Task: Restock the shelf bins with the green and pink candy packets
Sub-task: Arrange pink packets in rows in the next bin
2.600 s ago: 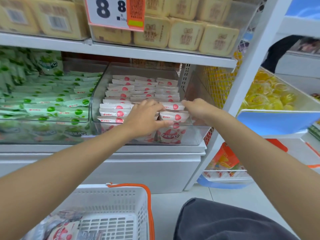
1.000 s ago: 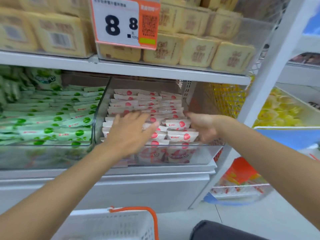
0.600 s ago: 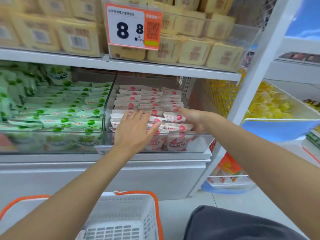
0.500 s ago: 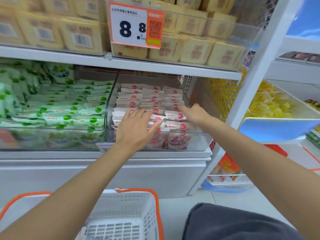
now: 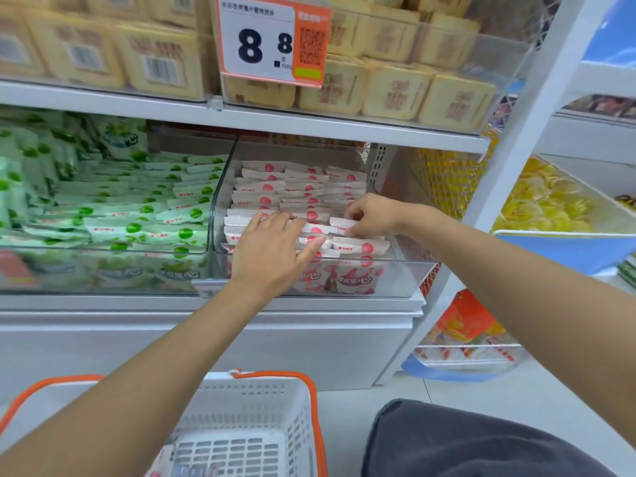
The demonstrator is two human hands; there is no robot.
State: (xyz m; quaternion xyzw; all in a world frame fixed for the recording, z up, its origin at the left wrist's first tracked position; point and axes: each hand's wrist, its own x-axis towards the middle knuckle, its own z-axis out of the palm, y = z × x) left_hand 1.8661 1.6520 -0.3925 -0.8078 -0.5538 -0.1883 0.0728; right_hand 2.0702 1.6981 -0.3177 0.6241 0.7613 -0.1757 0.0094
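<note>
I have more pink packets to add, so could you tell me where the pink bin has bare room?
A bare strip lies between the pink packets and the right wall of the pink bin. Its left and middle are packed; the left hand lies flat on the rows, the right hand pinches one.

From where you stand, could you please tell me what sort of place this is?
Likely a shop aisle: white metal shelves, an orange-and-white price tag, and a white plastic basket with orange handles.

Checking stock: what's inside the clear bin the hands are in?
Rows of pink candy packets fill the clear bin. The left hand lies flat on the front rows and the right hand pinches one packet; packets beneath them are hidden.
</note>
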